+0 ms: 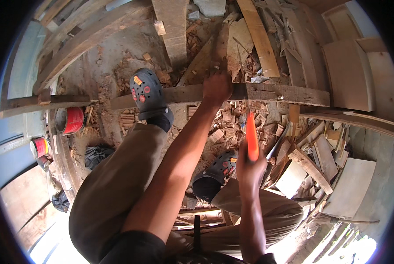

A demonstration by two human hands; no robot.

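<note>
I have the right grip [251,166] closed around the orange handle of a saw [252,136], its blade crossing the beam [289,93] just right of the left grip [217,88]. That one lies on the wood, how tightly I cannot tell. No piece looks parted at the blade, so I judge the beam unsevered; any cut's depth is unclear

Left arm [175,171]: I'm seeing it reaching far forward, slanting rightward.
Left hand [217,87]: its back is facing me; its fingertips are hiding.
Right arm [252,215]: it's extending less far.
Right hand [251,167]: I'm watching it closing in a grip.
Right knee [290,213]: it's bending outward.
</note>
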